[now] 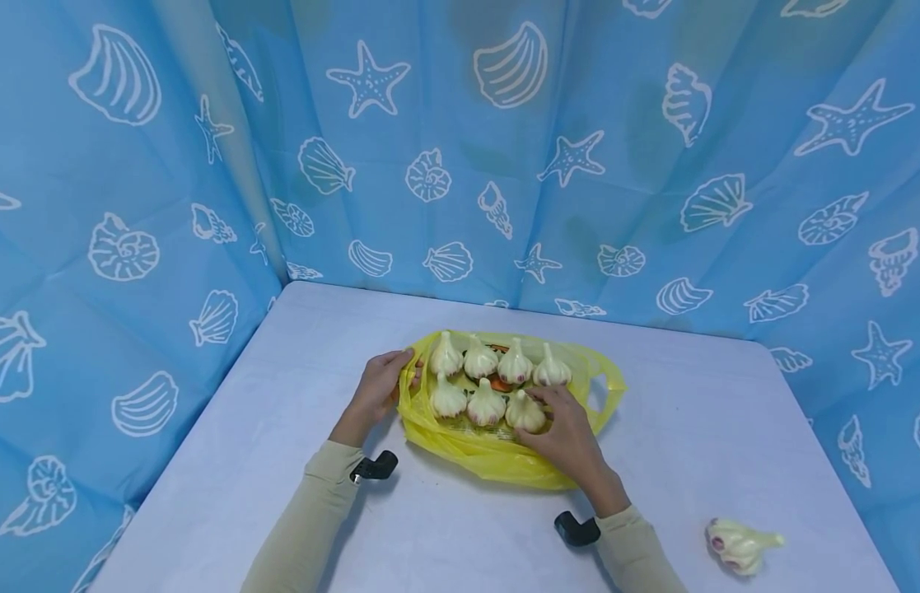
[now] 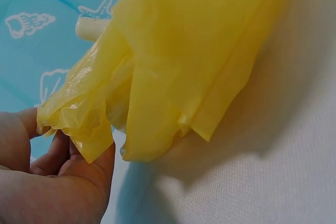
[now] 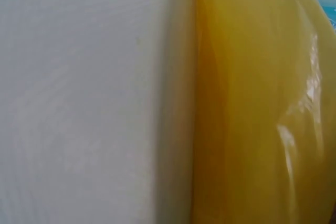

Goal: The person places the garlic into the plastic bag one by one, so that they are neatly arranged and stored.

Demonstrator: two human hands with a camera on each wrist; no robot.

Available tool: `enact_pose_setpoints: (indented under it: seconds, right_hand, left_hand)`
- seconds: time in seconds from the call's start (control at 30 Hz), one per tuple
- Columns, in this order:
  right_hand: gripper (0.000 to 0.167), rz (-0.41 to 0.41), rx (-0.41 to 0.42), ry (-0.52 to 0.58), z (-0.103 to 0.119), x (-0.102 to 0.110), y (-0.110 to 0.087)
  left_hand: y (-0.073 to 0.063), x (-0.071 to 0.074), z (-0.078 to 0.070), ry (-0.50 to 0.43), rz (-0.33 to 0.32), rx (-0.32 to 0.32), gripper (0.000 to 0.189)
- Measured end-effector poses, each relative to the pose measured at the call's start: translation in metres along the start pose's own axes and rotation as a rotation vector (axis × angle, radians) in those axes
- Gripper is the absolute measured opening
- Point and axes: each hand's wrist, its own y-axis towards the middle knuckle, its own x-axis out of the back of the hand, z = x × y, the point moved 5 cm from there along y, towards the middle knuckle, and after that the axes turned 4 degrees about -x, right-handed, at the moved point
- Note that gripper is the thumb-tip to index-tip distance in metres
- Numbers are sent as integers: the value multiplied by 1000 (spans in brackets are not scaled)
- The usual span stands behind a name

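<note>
A yellow plastic bag (image 1: pixel 478 463) lies spread on the table, with several white garlic bulbs (image 1: pixel 486 403) standing in two rows at its opening. My left hand (image 1: pixel 376 387) pinches the bag's left edge between thumb and fingers; in the left wrist view the yellow film (image 2: pixel 194 66) hangs creased from that hand (image 2: pixel 68 182). At the right end of the near row, my right hand (image 1: pixel 567 432) holds a garlic bulb (image 1: pixel 524 413) with thumb and fingers around it. The right wrist view shows only the bag's side (image 3: pixel 257 103) and white cloth, with that hand out of sight.
One loose garlic bulb (image 1: pixel 740 543) lies on its side at the table's near right. A patterned surface with orange and red print (image 1: pixel 500 382) shows between the rows. White cloth (image 1: pixel 282 371) covers the table, and a blue shell-print curtain (image 1: pixel 430 123) hangs behind and beside it.
</note>
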Motion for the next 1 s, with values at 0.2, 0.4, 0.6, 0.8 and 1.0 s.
enact_pose_setpoints:
  seconds: [0.2,0.4,0.6,0.8,1.0]
  right_hand:
    - [61,0,6,5,0,0,0]
    - [62,-2,17,9,1,3,0]
    - [63,12,18,65,6,10,1]
    - [62,4,4,102,14,30,-1]
    - [61,-67,-11,67,12,61,-6]
  left_hand:
    - [0,1,-1,3,-6,-8,37]
    - [-3,0,-4,4,5,-6,39]
    - [-18,-7,-24,9,58,22,36]
    - [-10,-5,-17,35,47,29,38]
    - [0,-1,-5,45,22,25,41]
